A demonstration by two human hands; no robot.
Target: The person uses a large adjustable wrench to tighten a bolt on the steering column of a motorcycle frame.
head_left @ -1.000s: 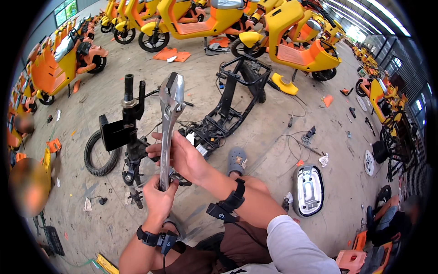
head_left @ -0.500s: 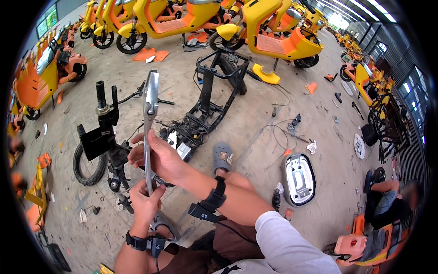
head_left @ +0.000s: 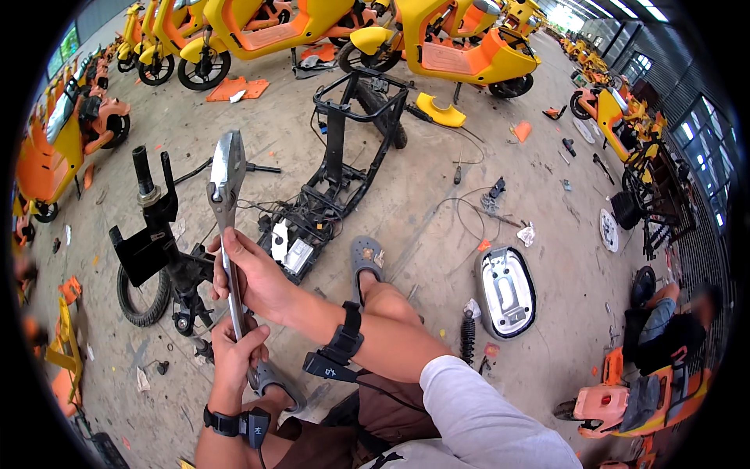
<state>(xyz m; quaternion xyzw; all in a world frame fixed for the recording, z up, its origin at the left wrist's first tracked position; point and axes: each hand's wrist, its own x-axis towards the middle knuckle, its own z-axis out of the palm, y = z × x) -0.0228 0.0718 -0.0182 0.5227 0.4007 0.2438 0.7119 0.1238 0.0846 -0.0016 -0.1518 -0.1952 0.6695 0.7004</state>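
A large silver metal adjustable wrench [head_left: 228,184] stands nearly upright in the view, its head up and away from the person, its long axis running down to the lower handle end with a slight slant to the right. It is held above the grey concrete floor [head_left: 437,168], appearing just right of a black metal steering column with a threaded tube [head_left: 185,273]. The head is shiny and flat-faced, seen partly edge-on; the long handle is slim and looks duller.

The left grip [head_left: 236,356] pinches the lower handle between thumb and fingers. The right grip [head_left: 262,283] closes around the middle of the handle, thumb in front and fingers behind.

One second ago the head showed its broad face and the right fingers lay more open; now the wrench is turned narrower and the right thumb lies against it.
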